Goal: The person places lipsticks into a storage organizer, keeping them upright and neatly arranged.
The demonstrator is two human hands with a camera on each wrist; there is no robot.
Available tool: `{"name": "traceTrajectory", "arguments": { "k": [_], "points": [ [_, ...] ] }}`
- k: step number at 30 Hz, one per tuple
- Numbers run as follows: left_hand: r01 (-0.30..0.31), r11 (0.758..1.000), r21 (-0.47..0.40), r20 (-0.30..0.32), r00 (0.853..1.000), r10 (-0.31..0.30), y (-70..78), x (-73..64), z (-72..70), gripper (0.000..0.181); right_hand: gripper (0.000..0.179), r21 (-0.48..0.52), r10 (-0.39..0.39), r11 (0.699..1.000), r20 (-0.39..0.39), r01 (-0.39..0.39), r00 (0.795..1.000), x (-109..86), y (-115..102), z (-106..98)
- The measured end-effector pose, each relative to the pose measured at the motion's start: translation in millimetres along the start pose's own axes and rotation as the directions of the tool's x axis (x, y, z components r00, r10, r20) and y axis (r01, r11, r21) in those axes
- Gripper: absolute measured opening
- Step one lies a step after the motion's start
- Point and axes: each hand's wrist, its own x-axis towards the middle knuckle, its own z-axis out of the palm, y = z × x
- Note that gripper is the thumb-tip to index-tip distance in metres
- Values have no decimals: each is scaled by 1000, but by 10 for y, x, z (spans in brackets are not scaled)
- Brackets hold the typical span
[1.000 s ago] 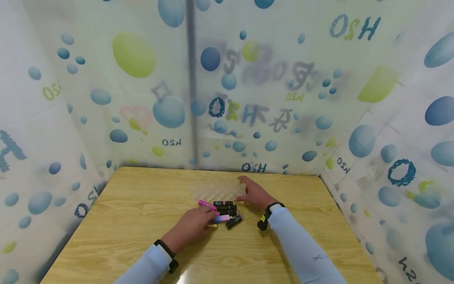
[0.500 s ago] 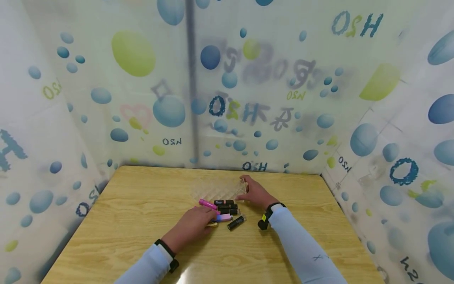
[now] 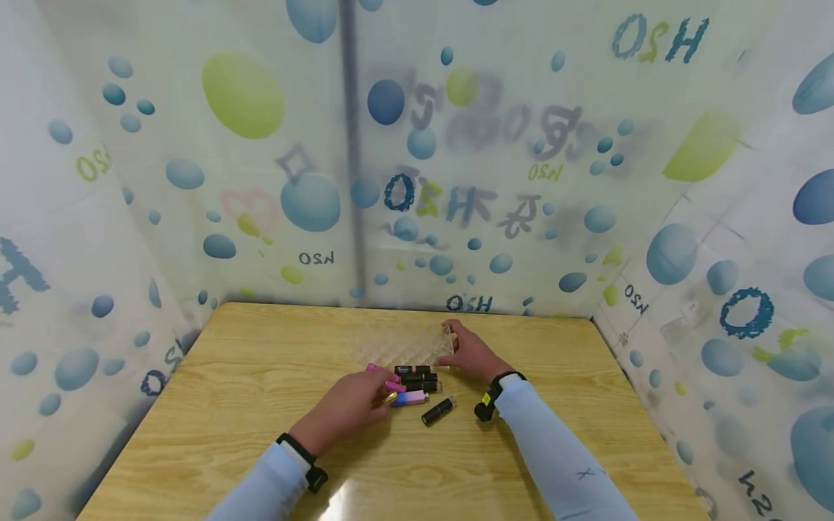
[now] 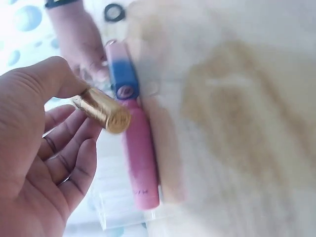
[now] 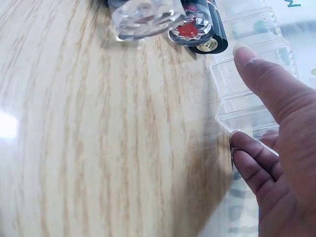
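Note:
My left hand [image 3: 345, 405] pinches a gold lipstick tube [image 4: 104, 112] between thumb and fingers, its round end facing the left wrist camera. Just beyond that hand lie a pink tube [image 4: 140, 158] and a blue-and-pink tube [image 3: 410, 399]. At the right end of a clear plastic organizer [image 3: 394, 347] with slanted compartments, my right hand [image 3: 473, 354] holds on, thumb along the front side and fingers at the end. Several black lipsticks [image 3: 420, 386] lie in front of the organizer, some with clear faceted ends.
One black lipstick [image 3: 439, 411] lies apart, nearer the person. Everything sits on a wood-grain table [image 3: 260, 405], with patterned curtains [image 3: 313, 282] behind its far edge and along both sides.
My left hand, earlier down over the tubes, has risen a little with the gold lipstick tube in its fingers. The right hand stays at the organizer's end.

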Motion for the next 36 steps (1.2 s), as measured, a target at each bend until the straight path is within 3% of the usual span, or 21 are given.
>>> {"name": "traceTrajectory", "arguments": {
  "k": [3,7,12,19,23,27,36],
  "points": [
    [9,997,-73,-25,1000,-11,-58,18,-100,42,92,-5,-2,1000,-5,2,1000,5,19,3],
    [65,977,-202,-77,994,-82,-201,73,-202,36,90,-26,3,1000,-17,-3,1000,17,57,21],
    [140,946,-293,-152,970,-191,-393,191,-366,33,91,-51,8,999,-25,-10,1000,15,77,37],
    [151,944,-294,-291,926,-239,-629,427,-588,22,90,-43,19,999,-21,-20,1000,26,81,28],
    [162,936,-312,-317,911,-263,-692,526,-671,18,90,-41,7,999,-9,-8,1000,30,73,21],
    [187,936,-299,-317,905,-282,-702,589,-723,18,90,-40,7,999,-4,-7,1000,31,53,16],
    [248,946,-210,-282,911,-301,-757,609,-718,21,88,-46,7,999,-15,-8,1000,17,35,32]
  ]
}}
